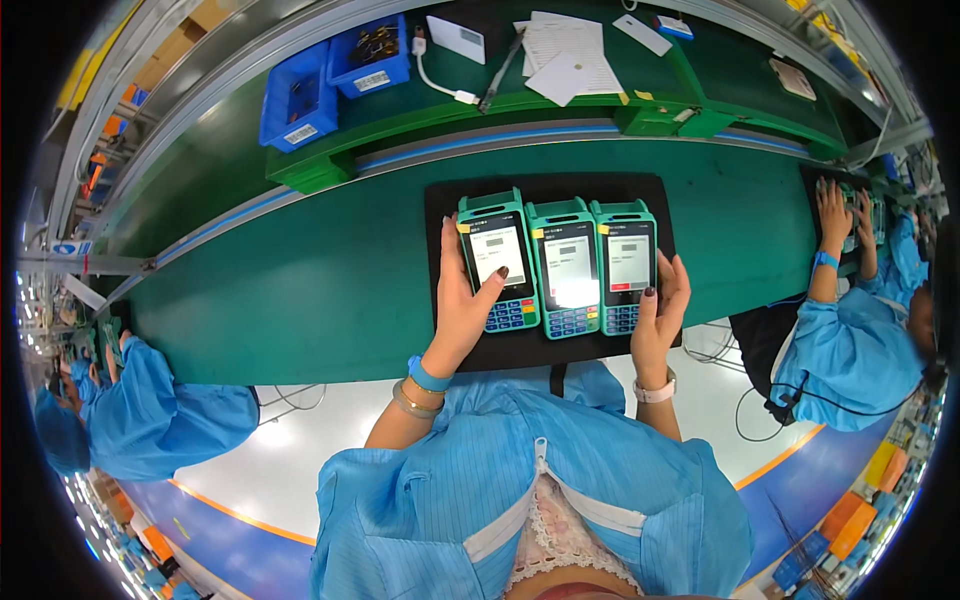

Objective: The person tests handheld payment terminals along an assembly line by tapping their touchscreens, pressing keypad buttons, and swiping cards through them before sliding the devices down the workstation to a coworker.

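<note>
Three card payment terminals with green casings, lit screens and blue keypads stand side by side on a black mat (pixel 560 187). My left hand (pixel 462 305) is closed on the left terminal (pixel 512 315), fingers along its left edge and thumb over the lower screen. The middle terminal (pixel 570 322) has neither hand on it. At the right terminal (pixel 628 245), my right hand (pixel 660 315) grips the right edge, its thumb beside the lower right corner of the screen. Parts of the fingers of both hands are hidden.
Beyond the green table (pixel 260 290) runs a raised shelf with blue bins (pixel 300 100), a white cable (pixel 440 85), a pen (pixel 500 75) and papers (pixel 565 45). Co-workers in blue sit at left (pixel 170 410) and right (pixel 840 350), the right one handling devices.
</note>
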The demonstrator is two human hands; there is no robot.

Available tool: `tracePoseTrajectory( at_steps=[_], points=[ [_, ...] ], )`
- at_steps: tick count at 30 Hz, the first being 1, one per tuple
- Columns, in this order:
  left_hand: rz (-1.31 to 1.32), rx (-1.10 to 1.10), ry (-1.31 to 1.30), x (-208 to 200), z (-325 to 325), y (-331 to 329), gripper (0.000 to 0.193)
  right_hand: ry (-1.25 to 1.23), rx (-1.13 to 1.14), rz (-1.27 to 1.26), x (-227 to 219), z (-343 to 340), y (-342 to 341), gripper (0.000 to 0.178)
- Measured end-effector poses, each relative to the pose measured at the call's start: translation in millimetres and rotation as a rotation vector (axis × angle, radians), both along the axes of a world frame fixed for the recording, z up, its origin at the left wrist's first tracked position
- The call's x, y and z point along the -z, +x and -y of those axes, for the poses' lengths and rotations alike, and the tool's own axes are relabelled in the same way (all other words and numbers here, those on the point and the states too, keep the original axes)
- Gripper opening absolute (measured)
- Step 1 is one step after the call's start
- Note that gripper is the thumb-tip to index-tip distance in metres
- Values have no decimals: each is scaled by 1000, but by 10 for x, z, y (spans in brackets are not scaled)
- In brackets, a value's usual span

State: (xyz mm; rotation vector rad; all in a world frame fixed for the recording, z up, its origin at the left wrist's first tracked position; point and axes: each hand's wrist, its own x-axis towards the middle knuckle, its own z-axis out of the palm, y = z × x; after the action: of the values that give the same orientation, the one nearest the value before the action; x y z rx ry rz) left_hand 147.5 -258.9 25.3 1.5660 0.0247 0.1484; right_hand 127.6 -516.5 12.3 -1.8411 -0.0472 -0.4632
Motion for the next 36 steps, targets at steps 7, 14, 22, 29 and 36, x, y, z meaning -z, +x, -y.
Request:
tracePoseTrajectory(
  at_steps=[7,14,22,29,36],
  points=[
    [-45,79,-240,23,44,-169,95,-69,-22,83,53,-3,32,57],
    [-79,21,-446,64,22,-169,77,-94,-70,41,-64,-39,114,57],
    [-73,22,-476,88,22,-172,76,-713,-231,188,-241,-309,-190,42],
    [-72,27,-529,80,6,-188,75,-792,-215,125,-185,-484,-208,52],
    [-63,39,-517,140,-41,-177,75,-801,14,211,-174,-172,-176,46]
  ],
)
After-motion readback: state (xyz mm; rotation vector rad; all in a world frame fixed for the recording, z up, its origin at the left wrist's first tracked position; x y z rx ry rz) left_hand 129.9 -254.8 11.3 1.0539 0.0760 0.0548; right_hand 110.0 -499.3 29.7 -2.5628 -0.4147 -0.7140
